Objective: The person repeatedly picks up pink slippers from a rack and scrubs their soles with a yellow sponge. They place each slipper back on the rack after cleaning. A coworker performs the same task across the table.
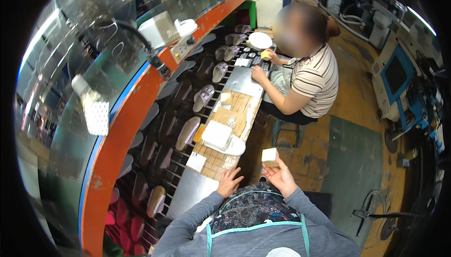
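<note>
Head view, right hand (280, 177): we are seeing it just right of centre in the lower half of the frame, palm up, fingers curling narrowly around a small cream block (269, 157); the block is sitting at the fingertips, lifted off the bench and just off its right edge.
Head view, left hand (229, 182): we are seeing it lying flat and spread wide, holding nothing, fingertips resting on the near end of the narrow workbench (188, 193) in the lower middle.
Head view, bench: it is running from lower centre up toward the upper middle; a white box (216, 135) is sitting on a white tray (236, 147) near the middle, with a white card (196, 161) lying below and left of it.
Head view, conveyor: left of the bench, a rack of dark bars is carrying sandals (203, 97) and soles in rows, bordered by an orange rail (117, 144) curving along the left side.
Head view, co-worker: a person in a striped shirt (317, 81) is sitting at the far end of the bench in the upper middle, holding a small yellow piece (266, 54); a white round dish (260, 40) is lying just above it.
Head view, ourselves: grey sleeves and a patterned apron (251, 212) are filling the bottom centre.
</note>
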Demonstrator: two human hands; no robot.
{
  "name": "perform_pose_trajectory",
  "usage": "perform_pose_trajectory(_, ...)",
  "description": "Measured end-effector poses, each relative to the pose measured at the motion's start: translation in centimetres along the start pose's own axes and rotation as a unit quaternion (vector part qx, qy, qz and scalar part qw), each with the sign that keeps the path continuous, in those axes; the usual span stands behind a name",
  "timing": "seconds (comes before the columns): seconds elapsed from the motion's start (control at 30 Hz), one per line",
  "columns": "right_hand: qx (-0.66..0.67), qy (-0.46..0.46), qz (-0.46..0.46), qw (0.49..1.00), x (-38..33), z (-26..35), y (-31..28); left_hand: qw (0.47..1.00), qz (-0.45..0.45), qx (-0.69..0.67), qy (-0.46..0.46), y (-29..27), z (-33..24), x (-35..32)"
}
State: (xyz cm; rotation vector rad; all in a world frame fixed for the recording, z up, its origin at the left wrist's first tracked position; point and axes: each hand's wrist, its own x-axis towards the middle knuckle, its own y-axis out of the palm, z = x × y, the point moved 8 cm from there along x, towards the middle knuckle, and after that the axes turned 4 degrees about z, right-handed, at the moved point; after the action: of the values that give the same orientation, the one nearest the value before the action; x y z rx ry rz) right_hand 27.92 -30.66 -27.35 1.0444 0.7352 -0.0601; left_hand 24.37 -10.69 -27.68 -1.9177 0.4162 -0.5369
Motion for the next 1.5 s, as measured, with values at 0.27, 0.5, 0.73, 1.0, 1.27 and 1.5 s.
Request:
perform_pose_trajectory(0.27, -0.055, 0.121, 0.025, 0.991, 1.2, -5.6, 3.2, 0.99, 0.066, 0.008, -0.128, 4.3, 4.1, -6.5)
perform_pose_trajectory(0.5, -0.061, 0.151, 0.06, 0.985, 2.1, -7.6, 6.4, 0.986, 0.063, 0.004, -0.154, 5.3, 4.8, -6.8)
perform_pose_trajectory(0.73, -0.107, 0.135, 0.07, 0.983, 1.8, -7.2, 7.3, 0.984, 0.083, 0.001, -0.158, 5.4, 5.0, -6.6)
perform_pose_trajectory(1.0, -0.145, 0.146, 0.026, 0.978, 0.1, -7.7, 4.4, 0.987, 0.048, -0.018, -0.153, 4.9, 4.7, -6.7)
perform_pose_trajectory(1.27, -0.093, 0.105, 0.029, 0.99, 0.2, -7.2, 3.5, 0.994, -0.056, 0.007, -0.097, 4.4, 4.4, -7.2)
perform_pose_trajectory(1.5, -0.101, 0.134, 0.016, 0.986, -0.4, -8.4, 3.1, 0.993, -0.079, -0.003, -0.086, 3.9, 4.1, -7.5)
